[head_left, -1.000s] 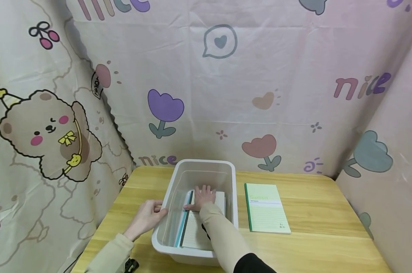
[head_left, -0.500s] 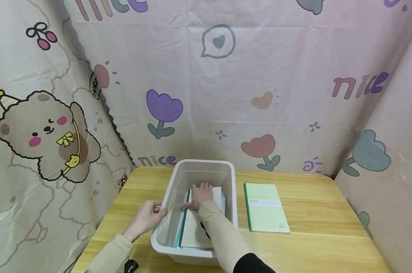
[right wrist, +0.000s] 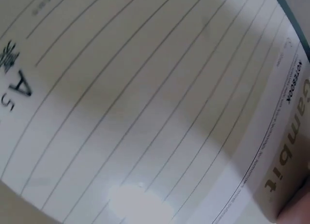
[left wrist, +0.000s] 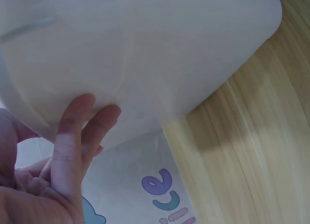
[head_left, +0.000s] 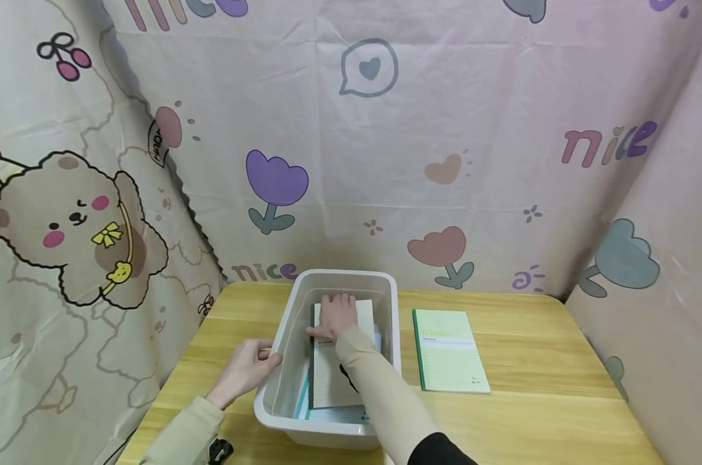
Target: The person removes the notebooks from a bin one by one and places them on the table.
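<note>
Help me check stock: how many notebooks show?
3: green notebook on the table, cream notebook in the bin under the right hand, blue notebook beneath that; more may be hidden.

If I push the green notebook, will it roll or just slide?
The green notebook will probably slide, not roll, since it lies flat on the table. It looks thin, so it might bend a little if lifted by one corner.

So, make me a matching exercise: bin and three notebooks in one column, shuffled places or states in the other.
1. bin
2. green notebook
3. dark-spined notebook
4. blue notebook

A. partly hidden by another notebook
B. on the table, beside the bin
C. has notebooks inside
D. partly covering another notebook

Pairs: 1-C, 2-B, 3-D, 4-A
</note>
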`<state>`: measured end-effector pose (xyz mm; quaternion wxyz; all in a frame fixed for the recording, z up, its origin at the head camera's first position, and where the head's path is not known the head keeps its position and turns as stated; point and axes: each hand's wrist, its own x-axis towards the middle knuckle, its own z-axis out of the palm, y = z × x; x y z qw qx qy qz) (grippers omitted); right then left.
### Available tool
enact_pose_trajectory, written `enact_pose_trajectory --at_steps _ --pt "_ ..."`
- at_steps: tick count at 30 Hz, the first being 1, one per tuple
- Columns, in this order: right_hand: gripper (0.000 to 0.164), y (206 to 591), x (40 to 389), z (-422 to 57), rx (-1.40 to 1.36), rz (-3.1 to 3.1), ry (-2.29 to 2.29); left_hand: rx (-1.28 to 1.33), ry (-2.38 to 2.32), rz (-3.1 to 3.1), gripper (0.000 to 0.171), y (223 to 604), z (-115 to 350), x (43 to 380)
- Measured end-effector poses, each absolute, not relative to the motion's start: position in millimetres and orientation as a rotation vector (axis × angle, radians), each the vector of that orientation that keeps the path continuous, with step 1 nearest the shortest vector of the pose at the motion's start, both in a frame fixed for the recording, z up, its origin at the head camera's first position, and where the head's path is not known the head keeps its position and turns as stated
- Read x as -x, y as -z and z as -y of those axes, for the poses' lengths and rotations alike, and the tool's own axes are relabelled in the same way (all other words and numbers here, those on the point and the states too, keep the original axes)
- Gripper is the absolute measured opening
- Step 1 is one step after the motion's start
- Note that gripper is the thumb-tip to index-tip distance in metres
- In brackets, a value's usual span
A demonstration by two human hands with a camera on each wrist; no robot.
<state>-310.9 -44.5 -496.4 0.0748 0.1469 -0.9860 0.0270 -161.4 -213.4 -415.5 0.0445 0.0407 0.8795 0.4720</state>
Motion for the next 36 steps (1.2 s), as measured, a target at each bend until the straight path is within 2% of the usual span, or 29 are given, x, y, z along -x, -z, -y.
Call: enact_pose_trajectory --at_steps 13,23,30,33,36 --pt "0.071 409.4 313.9 42.9 -0.54 2.861 -0.119 -0.092 -1.416 -2.675 0.037 412.2 212.3 161.5" --pt "0.064 294.8 307.6 25.1 -0.64 2.804 -0.309 -0.114 -1.423 -2.685 0.035 413.7 213.6 163.1" --pt "0.071 231.0 305.9 -30.4 -0.648 2.744 -0.285 -0.095 -1.415 -2.69 0.036 413.9 213.0 161.3" --pt "0.07 225.4 307.7 -69.9 -0.624 2.734 -0.245 -0.081 -1.407 -2.698 0.036 413.3 212.3 160.9" --pt "0.071 236.4 310.2 -113.8 -0.598 2.754 -0.212 -0.071 -1.403 -2.703 0.035 413.1 212.4 160.2"
